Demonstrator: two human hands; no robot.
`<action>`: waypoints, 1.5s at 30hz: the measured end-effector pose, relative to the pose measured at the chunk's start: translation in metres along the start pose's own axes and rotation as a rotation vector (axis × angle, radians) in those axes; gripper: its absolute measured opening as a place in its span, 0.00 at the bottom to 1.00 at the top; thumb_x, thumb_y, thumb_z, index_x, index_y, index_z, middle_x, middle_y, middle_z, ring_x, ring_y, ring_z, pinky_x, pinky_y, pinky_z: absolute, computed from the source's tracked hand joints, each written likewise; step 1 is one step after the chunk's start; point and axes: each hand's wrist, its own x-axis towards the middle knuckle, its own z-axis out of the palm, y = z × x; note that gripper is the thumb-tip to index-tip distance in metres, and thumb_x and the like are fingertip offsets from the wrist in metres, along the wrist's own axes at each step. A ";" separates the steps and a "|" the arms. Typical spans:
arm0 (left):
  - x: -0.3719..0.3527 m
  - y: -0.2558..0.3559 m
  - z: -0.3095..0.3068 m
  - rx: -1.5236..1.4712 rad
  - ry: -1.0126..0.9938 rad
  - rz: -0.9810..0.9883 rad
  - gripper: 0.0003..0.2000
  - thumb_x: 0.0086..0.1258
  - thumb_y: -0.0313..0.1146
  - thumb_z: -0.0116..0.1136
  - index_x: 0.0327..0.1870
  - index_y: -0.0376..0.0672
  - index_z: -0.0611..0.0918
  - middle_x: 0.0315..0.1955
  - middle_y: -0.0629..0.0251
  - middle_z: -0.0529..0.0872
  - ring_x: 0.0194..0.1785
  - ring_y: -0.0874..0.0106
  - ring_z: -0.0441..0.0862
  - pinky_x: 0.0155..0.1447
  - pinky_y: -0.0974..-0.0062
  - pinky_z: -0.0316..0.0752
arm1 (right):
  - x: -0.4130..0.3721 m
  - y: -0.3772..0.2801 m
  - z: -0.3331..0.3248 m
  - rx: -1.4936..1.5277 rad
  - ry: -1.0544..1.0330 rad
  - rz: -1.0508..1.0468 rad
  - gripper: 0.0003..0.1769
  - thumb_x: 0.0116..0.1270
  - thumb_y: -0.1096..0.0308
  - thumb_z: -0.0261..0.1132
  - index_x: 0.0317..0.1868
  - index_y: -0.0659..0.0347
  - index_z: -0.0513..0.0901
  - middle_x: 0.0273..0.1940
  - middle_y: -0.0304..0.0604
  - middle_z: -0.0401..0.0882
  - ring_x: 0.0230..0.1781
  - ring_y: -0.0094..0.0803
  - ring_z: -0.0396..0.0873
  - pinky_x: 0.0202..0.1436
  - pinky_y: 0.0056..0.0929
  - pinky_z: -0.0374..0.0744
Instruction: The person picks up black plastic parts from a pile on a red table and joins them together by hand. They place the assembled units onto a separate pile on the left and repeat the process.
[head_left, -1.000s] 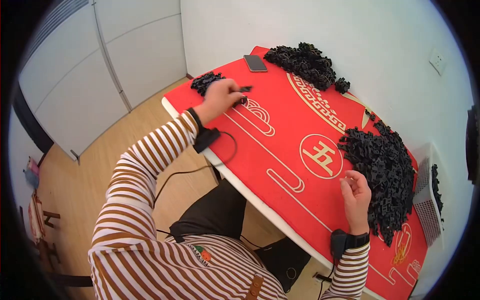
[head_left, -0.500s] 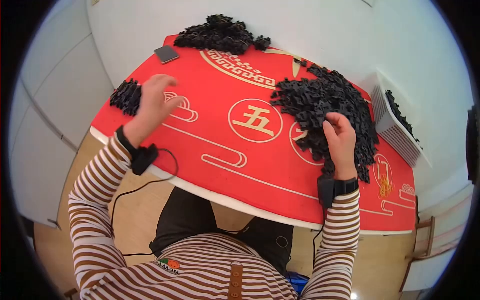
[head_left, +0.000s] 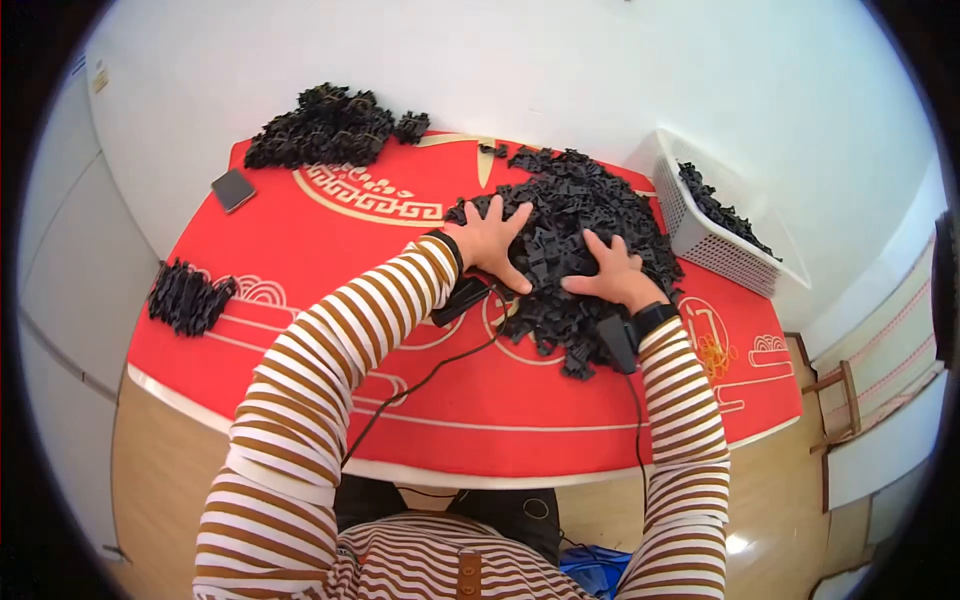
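A large heap of small black pieces point(head_left: 570, 215) lies on the right half of the red-covered table point(head_left: 500, 400). My left hand point(head_left: 492, 245) rests on the heap's left side with its fingers spread. On the lower middle of the same heap lies my right hand point(head_left: 612, 275), fingers apart and pointing up and left. Neither hand grips a piece that I can make out. Both wrists carry black bands with dark devices and cables.
Another black pile point(head_left: 325, 130) sits at the back left, a smaller row of black pieces point(head_left: 190, 298) at the left. A dark flat device point(head_left: 233, 190) lies between them. A white basket point(head_left: 710, 235) holds black pieces; yellow bands point(head_left: 714, 357) lie at the right.
My left hand has moved right, from beside the small left row onto the big heap. My right hand has opened from a pinch and lies on the heap. The view has shifted.
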 end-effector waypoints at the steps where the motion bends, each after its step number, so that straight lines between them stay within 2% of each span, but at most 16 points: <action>1: 0.001 0.003 -0.001 0.031 0.046 0.047 0.63 0.34 0.64 0.73 0.73 0.58 0.46 0.69 0.43 0.49 0.67 0.34 0.50 0.64 0.42 0.58 | 0.004 -0.007 0.003 -0.030 0.079 -0.011 0.54 0.45 0.40 0.71 0.72 0.41 0.56 0.67 0.68 0.51 0.64 0.75 0.51 0.64 0.61 0.59; 4: 0.008 -0.013 0.014 0.007 0.315 0.260 0.53 0.34 0.58 0.74 0.68 0.55 0.62 0.59 0.45 0.66 0.57 0.41 0.65 0.60 0.44 0.62 | 0.030 -0.012 0.021 0.040 0.404 -0.279 0.36 0.50 0.50 0.68 0.61 0.46 0.73 0.57 0.64 0.64 0.57 0.68 0.62 0.60 0.55 0.65; 8: 0.002 -0.042 0.015 -0.280 0.439 0.345 0.30 0.48 0.45 0.70 0.55 0.49 0.74 0.43 0.50 0.76 0.47 0.51 0.74 0.50 0.61 0.71 | 0.049 -0.040 0.026 0.226 0.396 -0.629 0.23 0.50 0.70 0.67 0.50 0.57 0.80 0.50 0.55 0.73 0.50 0.46 0.74 0.54 0.37 0.74; 11: 0.017 -0.066 -0.004 -0.388 0.500 0.324 0.34 0.49 0.46 0.71 0.57 0.43 0.72 0.48 0.48 0.76 0.50 0.51 0.74 0.54 0.60 0.70 | 0.077 -0.046 -0.020 0.500 0.241 -0.687 0.22 0.54 0.69 0.67 0.50 0.66 0.79 0.46 0.44 0.80 0.39 0.29 0.80 0.45 0.28 0.77; 14: 0.036 -0.064 -0.025 -0.304 0.581 0.375 0.45 0.46 0.50 0.72 0.66 0.43 0.64 0.53 0.43 0.71 0.56 0.47 0.70 0.58 0.57 0.67 | 0.114 -0.019 -0.058 0.246 0.227 -0.537 0.34 0.57 0.57 0.68 0.61 0.65 0.71 0.58 0.50 0.74 0.52 0.37 0.77 0.55 0.31 0.74; 17: 0.069 -0.046 -0.028 -0.229 0.200 0.217 0.62 0.37 0.62 0.72 0.73 0.46 0.48 0.62 0.36 0.60 0.65 0.42 0.61 0.65 0.54 0.61 | 0.140 0.018 -0.064 0.126 -0.155 -0.165 0.59 0.51 0.37 0.68 0.71 0.66 0.51 0.70 0.55 0.55 0.72 0.43 0.53 0.71 0.35 0.58; 21: 0.098 -0.010 -0.036 -0.069 -0.020 0.114 0.64 0.37 0.64 0.71 0.73 0.45 0.44 0.64 0.34 0.56 0.66 0.40 0.58 0.65 0.55 0.62 | 0.158 0.026 -0.037 -0.059 -0.225 -0.046 0.62 0.44 0.21 0.57 0.73 0.49 0.51 0.72 0.63 0.44 0.72 0.57 0.46 0.71 0.54 0.52; 24: 0.109 -0.008 -0.030 -0.084 0.020 0.176 0.56 0.40 0.60 0.69 0.71 0.46 0.54 0.59 0.37 0.66 0.60 0.45 0.69 0.59 0.57 0.69 | 0.150 0.019 -0.033 -0.105 -0.268 -0.298 0.61 0.45 0.22 0.57 0.73 0.49 0.51 0.72 0.62 0.44 0.72 0.56 0.47 0.71 0.49 0.55; 28: 0.093 -0.030 -0.023 -0.100 0.193 0.260 0.38 0.44 0.50 0.67 0.58 0.41 0.72 0.47 0.43 0.77 0.50 0.49 0.76 0.51 0.60 0.73 | 0.121 -0.006 -0.020 0.213 -0.113 -0.629 0.44 0.50 0.54 0.73 0.65 0.60 0.66 0.61 0.57 0.66 0.61 0.47 0.67 0.64 0.34 0.65; 32: 0.065 -0.064 -0.027 -0.405 0.223 0.215 0.26 0.49 0.39 0.67 0.50 0.37 0.78 0.34 0.57 0.83 0.39 0.65 0.81 0.47 0.71 0.74 | 0.114 -0.044 -0.014 0.455 -0.088 -0.605 0.23 0.53 0.66 0.70 0.50 0.61 0.78 0.38 0.41 0.80 0.36 0.28 0.77 0.43 0.28 0.77; 35: 0.033 -0.062 -0.027 -0.888 0.261 0.170 0.33 0.56 0.44 0.67 0.60 0.35 0.70 0.46 0.54 0.80 0.47 0.68 0.78 0.50 0.72 0.73 | 0.084 -0.060 -0.041 0.596 -0.124 -0.428 0.19 0.62 0.63 0.63 0.51 0.62 0.78 0.36 0.37 0.77 0.27 0.20 0.74 0.26 0.20 0.76; 37: 0.007 -0.055 -0.035 -1.123 0.159 0.159 0.42 0.59 0.49 0.66 0.67 0.35 0.59 0.57 0.48 0.71 0.60 0.61 0.70 0.61 0.67 0.68 | 0.065 -0.053 -0.056 0.705 -0.122 -0.388 0.26 0.64 0.61 0.62 0.60 0.62 0.70 0.40 0.37 0.76 0.29 0.21 0.74 0.31 0.21 0.78; 40: -0.020 -0.057 -0.030 -0.480 0.345 0.433 0.46 0.54 0.52 0.68 0.67 0.34 0.58 0.59 0.38 0.65 0.64 0.54 0.65 0.64 0.65 0.65 | 0.042 -0.013 -0.057 0.399 -0.043 -0.601 0.41 0.61 0.58 0.66 0.69 0.62 0.56 0.52 0.47 0.73 0.50 0.31 0.75 0.48 0.31 0.79; 42: -0.033 -0.067 -0.008 -0.228 0.246 0.311 0.57 0.41 0.58 0.74 0.71 0.45 0.52 0.65 0.35 0.53 0.67 0.37 0.53 0.67 0.49 0.56 | 0.008 0.008 -0.043 0.006 -0.060 -0.569 0.52 0.54 0.53 0.71 0.71 0.62 0.51 0.63 0.62 0.61 0.65 0.44 0.62 0.65 0.40 0.67; 43: -0.045 -0.061 -0.006 -0.143 0.146 0.250 0.58 0.39 0.56 0.75 0.71 0.46 0.52 0.65 0.35 0.53 0.67 0.36 0.52 0.67 0.47 0.56 | -0.012 0.008 -0.036 -0.003 -0.215 -0.448 0.59 0.47 0.48 0.75 0.72 0.60 0.49 0.68 0.69 0.48 0.69 0.55 0.54 0.72 0.43 0.54; 45: -0.059 -0.053 -0.001 0.008 0.135 0.306 0.59 0.35 0.51 0.77 0.72 0.50 0.52 0.64 0.35 0.54 0.65 0.36 0.54 0.66 0.47 0.58 | -0.031 0.003 -0.007 -0.192 -0.064 -0.495 0.58 0.43 0.46 0.76 0.71 0.56 0.55 0.66 0.72 0.50 0.67 0.62 0.55 0.69 0.47 0.58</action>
